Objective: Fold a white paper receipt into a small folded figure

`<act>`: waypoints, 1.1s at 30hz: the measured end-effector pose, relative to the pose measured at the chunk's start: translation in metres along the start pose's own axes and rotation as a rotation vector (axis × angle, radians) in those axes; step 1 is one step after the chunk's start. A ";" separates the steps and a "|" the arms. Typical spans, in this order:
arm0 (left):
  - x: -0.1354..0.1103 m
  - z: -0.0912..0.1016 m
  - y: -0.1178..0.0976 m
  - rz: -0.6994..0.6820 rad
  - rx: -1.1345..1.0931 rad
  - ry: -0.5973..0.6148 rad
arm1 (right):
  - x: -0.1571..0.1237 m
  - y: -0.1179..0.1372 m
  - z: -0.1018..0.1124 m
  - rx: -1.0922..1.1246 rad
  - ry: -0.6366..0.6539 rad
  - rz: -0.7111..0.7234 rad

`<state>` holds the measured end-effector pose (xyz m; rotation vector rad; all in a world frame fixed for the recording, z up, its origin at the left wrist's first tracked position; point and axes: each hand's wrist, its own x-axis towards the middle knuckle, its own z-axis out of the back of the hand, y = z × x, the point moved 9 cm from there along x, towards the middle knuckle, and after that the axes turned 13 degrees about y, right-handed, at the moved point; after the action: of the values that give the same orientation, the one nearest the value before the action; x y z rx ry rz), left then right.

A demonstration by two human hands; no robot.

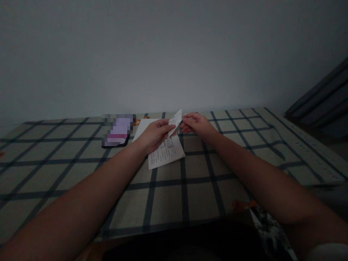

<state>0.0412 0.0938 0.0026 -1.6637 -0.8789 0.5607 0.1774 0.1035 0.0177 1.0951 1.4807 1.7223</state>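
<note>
A small folded piece of printed paper (pixel 175 121) is held up above the middle of the table, tilted. My left hand (pixel 157 133) is closed on it, thumb on the near face. My right hand (pixel 196 124) has its fingers curled together at the paper's right edge and seems to pinch it there; the exact contact is too small to see. Below my left hand lies a printed sheet (pixel 168 154), partly covered by that hand. Behind the left wrist rests a blank white sheet (pixel 144 127), also partly hidden.
A phone (pixel 118 132) with a lit, blurred screen lies left of the papers. The table has a checked cloth (pixel 168 190) and stands against a plain wall (pixel 174 54). Dark folded fabric (pixel 323 90) is at the far right.
</note>
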 end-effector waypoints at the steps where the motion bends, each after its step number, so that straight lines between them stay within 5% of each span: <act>1: 0.000 -0.001 0.000 0.005 -0.011 0.013 | 0.000 0.000 -0.003 -0.026 0.033 -0.009; 5: 0.000 -0.007 0.003 0.033 -0.013 0.065 | 0.000 0.001 -0.011 -0.126 0.108 -0.010; 23: -0.004 -0.013 0.014 0.174 0.005 0.090 | -0.005 0.018 -0.011 -0.241 0.024 0.037; 33: -0.003 0.003 0.009 0.097 0.222 -0.039 | -0.004 0.011 -0.014 -0.242 0.113 -0.001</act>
<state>0.0388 0.0922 -0.0070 -1.5027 -0.7384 0.7332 0.1678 0.0909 0.0270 0.8833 1.2957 1.9308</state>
